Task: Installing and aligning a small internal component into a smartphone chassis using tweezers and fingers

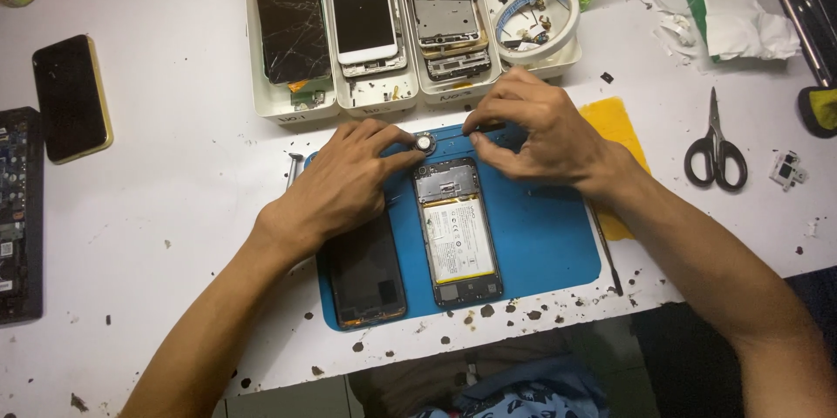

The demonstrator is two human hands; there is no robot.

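A: What do the hands hold?

B: The left hand (pixel 344 178) pinches a small round metal part (pixel 425 143) at twelve o'clock of the opened phone (pixel 456 231), seemingly to steady it. The right hand (pixel 532 135) has its fingertips together just beside it.

A: Around them?

B: Blue mat (pixel 540 244) beneath, detached screen (pixel 366 274) at nine, trays (pixel 270 100) beyond, scissors (pixel 717 148) at three. Nothing blocks.

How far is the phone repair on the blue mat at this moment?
Done: the opened phone with its yellow-edged battery exposed lies on the blue rubber mat, and the detached dark back cover lies beside it. In hand: the left hand and right hand touch a small round silver part. Left: the phone is not yet closed.
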